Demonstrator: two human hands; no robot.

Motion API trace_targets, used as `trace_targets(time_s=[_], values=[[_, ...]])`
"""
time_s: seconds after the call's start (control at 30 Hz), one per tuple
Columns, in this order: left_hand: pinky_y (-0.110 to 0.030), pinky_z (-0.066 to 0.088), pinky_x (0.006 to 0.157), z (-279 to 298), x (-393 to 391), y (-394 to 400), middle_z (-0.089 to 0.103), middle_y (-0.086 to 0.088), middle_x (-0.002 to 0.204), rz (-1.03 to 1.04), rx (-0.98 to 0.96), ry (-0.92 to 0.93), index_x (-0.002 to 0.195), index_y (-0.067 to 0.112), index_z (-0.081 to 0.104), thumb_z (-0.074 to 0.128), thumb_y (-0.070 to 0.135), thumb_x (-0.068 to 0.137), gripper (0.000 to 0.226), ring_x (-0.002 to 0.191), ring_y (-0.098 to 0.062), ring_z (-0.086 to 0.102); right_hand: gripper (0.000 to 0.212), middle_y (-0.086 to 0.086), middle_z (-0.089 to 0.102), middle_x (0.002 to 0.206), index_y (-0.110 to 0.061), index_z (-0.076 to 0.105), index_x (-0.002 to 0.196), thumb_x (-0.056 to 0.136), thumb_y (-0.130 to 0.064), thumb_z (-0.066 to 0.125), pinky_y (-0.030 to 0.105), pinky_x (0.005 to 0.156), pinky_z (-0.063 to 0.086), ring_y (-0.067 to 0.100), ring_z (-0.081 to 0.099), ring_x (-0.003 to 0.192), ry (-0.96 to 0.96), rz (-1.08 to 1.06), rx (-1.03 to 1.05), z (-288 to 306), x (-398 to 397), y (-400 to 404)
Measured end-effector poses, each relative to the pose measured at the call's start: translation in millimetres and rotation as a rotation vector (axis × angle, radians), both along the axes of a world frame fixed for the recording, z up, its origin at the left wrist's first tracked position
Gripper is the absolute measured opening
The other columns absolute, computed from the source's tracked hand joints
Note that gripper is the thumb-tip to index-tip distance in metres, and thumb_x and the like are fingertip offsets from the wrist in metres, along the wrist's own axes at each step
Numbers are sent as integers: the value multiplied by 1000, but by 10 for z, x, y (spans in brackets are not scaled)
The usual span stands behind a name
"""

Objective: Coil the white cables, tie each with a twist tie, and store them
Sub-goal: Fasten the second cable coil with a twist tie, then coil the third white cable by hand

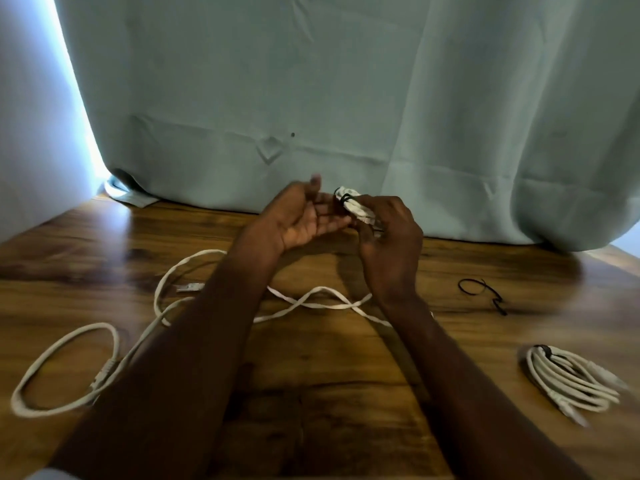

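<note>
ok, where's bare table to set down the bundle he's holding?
Right hand grips the small coiled bundle. Bare wood lies between the loose black twist tie and the tied coil at right, and on the table between the forearms. The left is crowded: the loose white cable loops and crosses under both arms.

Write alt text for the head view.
The right hand grips a small coiled white cable above a wooden table, the open left hand beside it. Loose cables lie left, a tied coil right.

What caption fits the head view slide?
Right hand grips a tied cable bundle; left hand open beside it above wooden table.
</note>
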State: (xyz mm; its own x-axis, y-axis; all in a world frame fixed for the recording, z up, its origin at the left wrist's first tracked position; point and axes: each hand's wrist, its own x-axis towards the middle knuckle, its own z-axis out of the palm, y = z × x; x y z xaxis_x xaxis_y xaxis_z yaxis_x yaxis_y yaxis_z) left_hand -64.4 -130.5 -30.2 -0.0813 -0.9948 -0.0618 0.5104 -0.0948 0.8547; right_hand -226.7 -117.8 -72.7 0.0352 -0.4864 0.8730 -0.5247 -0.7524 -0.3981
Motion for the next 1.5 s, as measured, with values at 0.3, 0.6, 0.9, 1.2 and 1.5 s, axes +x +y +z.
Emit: trace_targets(time_s=[0.3,0.6,0.9,1.2,1.5], values=[[-38,61,82,-225,-245,1196,72,-21,104,-184,-174,-656,116,-7,68,60,14,101,27,91,-28,69,14,-1,67,99,-15,76,100,101,-25,66,19,79,45,7,63,92,73,102,79,2,-633,1180],[-27,48,66,-702,-274,1751,74,-4,83,228,-321,-1316,86,15,74,65,13,81,11,78,-17,68,65,-5,43,155,-25,45,149,103,-62,16,56,108,42,18,44,142,568,168,428,-492,-335,1454],[-19,44,62,-905,-206,1866,69,2,74,385,-429,-1223,83,9,70,57,17,65,24,65,-5,58,82,-9,25,168,-33,33,155,90,-68,-2,65,117,23,19,19,156,895,-4,534,-568,-248,1428],[-6,41,67,-880,-252,1808,69,6,82,563,-520,-1111,92,12,69,69,5,92,8,74,2,60,72,-7,52,144,-36,54,140,84,-81,48,49,104,45,18,47,133,762,188,413,-567,-509,1502],[-20,48,76,-677,-898,1351,73,7,89,450,-558,-1077,91,22,72,68,10,92,13,85,-8,66,43,-3,68,107,-21,77,109,74,-44,71,36,84,54,14,64,98,333,131,292,-447,-939,1456]])
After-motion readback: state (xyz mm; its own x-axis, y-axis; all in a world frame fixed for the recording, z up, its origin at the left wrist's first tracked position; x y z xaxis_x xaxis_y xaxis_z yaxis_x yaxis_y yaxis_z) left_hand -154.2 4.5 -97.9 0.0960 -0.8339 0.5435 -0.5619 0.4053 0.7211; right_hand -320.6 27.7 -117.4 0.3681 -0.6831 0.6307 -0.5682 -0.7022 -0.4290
